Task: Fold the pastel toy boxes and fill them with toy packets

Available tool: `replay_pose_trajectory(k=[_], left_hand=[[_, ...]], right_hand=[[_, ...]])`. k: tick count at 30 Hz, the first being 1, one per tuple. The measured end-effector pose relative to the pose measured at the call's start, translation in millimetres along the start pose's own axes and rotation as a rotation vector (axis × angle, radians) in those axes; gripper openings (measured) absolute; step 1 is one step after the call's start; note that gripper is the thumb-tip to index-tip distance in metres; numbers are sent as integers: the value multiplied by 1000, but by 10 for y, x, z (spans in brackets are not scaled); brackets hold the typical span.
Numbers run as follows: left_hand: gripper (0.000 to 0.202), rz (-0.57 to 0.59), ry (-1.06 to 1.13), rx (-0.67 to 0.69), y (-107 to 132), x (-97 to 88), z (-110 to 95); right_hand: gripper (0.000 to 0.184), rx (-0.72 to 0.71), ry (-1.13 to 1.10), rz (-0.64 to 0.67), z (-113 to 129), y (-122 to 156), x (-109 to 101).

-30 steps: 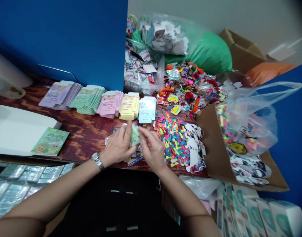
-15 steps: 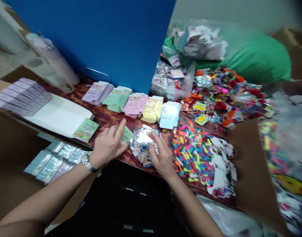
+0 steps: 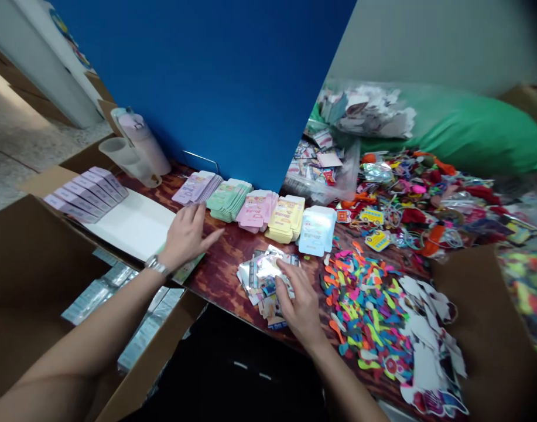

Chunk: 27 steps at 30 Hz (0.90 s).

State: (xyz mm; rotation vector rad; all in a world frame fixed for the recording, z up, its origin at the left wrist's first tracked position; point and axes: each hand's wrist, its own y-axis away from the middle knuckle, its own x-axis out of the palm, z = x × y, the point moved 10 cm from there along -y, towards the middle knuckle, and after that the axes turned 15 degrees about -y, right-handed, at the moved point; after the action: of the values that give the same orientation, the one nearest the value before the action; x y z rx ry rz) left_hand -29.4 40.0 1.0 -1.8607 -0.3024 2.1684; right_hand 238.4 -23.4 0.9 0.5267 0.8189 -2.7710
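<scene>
My left hand (image 3: 185, 234) lies flat with fingers spread on a green flat packet (image 3: 188, 271) at the near corner of a white sheet (image 3: 132, 225). A watch is on that wrist. My right hand (image 3: 298, 300) rests on a heap of small shiny cards (image 3: 262, 271) near the table's front edge, its fingertips curled and pressed together on one card. Behind both hands stand fanned stacks of flat packets: purple (image 3: 195, 187), green (image 3: 228, 199), pink (image 3: 255, 209), yellow (image 3: 286, 218) and light blue (image 3: 316, 230).
A spread of bright small pieces (image 3: 360, 299) and white cut-outs (image 3: 426, 334) lies right of my right hand. Farther back are a trinket heap (image 3: 426, 199) and a green bag (image 3: 470, 138). An open carton (image 3: 22, 264) with silver packets (image 3: 92, 296) stands left. A blue partition (image 3: 207, 76) backs the table.
My view has swung left. My left hand carried the green packet leftward to the white sheet's corner and flattened on it. My right hand parted from it and dropped onto the card heap.
</scene>
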Motion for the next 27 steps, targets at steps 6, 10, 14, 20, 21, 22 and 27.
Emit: replay_pose_trajectory(k=[6,10,14,20,21,22,27], left_hand=[[73,186,-18,-81,-934,646,-20],[64,238,-18,-9,-955,853,-145],[61,289,-8,36,-894,917,-188],[75,373,60,-32,-1028,957,-97],[80,382,80,-50,-1047,948,-74],[85,387,103,-68,-1059,931,-49],[90,339,251,-122,-1003,752,57]], right_hand=[[44,-68,28,9,136,13,27],[43,-61,45,9,96,80,5],[42,-62,38,30,72,77,17],[41,-67,-6,52,132,-21,60],[41,-69,-11,51,143,-31,62],[41,-72,-15,49,152,-38,64],[40,-79,-25,49,155,-66,75]])
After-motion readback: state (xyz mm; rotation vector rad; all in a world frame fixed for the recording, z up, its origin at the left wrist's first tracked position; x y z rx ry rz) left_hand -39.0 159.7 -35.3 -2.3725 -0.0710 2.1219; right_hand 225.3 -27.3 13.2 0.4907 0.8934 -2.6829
